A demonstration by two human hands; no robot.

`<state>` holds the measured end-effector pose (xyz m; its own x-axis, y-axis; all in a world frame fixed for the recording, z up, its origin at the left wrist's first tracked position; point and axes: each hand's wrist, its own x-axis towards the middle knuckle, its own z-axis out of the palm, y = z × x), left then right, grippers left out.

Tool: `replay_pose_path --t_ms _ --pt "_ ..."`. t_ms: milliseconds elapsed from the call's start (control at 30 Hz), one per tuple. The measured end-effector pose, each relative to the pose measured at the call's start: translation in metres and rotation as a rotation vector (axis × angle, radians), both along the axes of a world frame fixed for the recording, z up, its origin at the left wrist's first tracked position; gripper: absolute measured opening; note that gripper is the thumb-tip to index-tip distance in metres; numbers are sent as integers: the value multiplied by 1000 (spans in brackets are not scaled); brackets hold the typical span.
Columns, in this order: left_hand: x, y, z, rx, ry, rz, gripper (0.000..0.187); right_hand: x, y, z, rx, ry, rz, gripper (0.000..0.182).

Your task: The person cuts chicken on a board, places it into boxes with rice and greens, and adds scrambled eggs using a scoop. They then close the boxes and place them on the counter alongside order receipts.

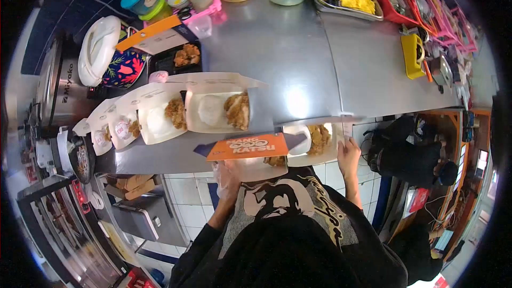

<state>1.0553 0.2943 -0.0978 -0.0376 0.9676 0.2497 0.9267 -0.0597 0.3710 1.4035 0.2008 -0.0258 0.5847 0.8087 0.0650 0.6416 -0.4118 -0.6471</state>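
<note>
At the left, a row of four open food boxes [210, 127] is laid out along the steel counter [277, 42], slanting from about eight o'clock up to two, with the lids thrown back toward twelve; the last of them is placed at about twelve from the left hand [226, 175]. By that hand, the left end of the orange-lidded box [250, 172] is touched; its fingers are partly hidden, so whether they are clamped together or only rested there cannot be told. From the hand, the body of this box is found at three o'clock and its orange panel [234, 151] at one. The long axis is run roughly nine to three, the right end tipped slightly toward two, and the lettering is turned upright to the wearer, its tops toward twelve.

Farther right, the right-hand box [309, 161] is held open at the near edge of the counter, just beside the orange-lidded one, with rice and fried pieces [320, 140] shown inside. Its long axis, too, is laid about nine to three. The right hand [349, 156] is the nearer one; its fingers appear to be closed together on the raised flap at the right end, and from there the box's middle is seen at about ten o'clock
</note>
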Motion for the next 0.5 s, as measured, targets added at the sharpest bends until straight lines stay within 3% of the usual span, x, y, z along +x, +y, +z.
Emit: replay_pose_path --t_ms 33,67,100,133,200,233,300,333,400,467,500 --pt "-19 -1 -21 -77 135 -213 25 9 1 1 -9 -11 -21 11" --pt "-12 6 -8 -150 271 -425 26 23 0 -2 -2 -13 -33 11" --pt "8 5 3 -668 -200 -277 30 43 -3 -6 16 -23 -13 10" --pt "32 4 9 -653 -204 -279 30 65 -4 -8 38 -35 14 10" --pt "72 2 16 107 203 -719 34 115 -5 -12 -21 -130 24 12" --pt "82 -2 5 352 623 -826 38 141 -4 -10 -21 -143 19 13" --pt "139 11 26 370 320 -902 42 197 -1 -7 -41 -197 33 15" --pt "171 19 49 369 333 -881 42 228 -3 -8 -64 -240 45 15" --pt "228 38 91 -466 -327 -607 44 287 -4 -23 126 -277 77 20" --pt "239 58 88 13 -297 -616 39 323 -1 -21 71 -176 29 20" --pt "235 62 94 127 -248 -490 37 336 2 -20 71 -201 38 20"
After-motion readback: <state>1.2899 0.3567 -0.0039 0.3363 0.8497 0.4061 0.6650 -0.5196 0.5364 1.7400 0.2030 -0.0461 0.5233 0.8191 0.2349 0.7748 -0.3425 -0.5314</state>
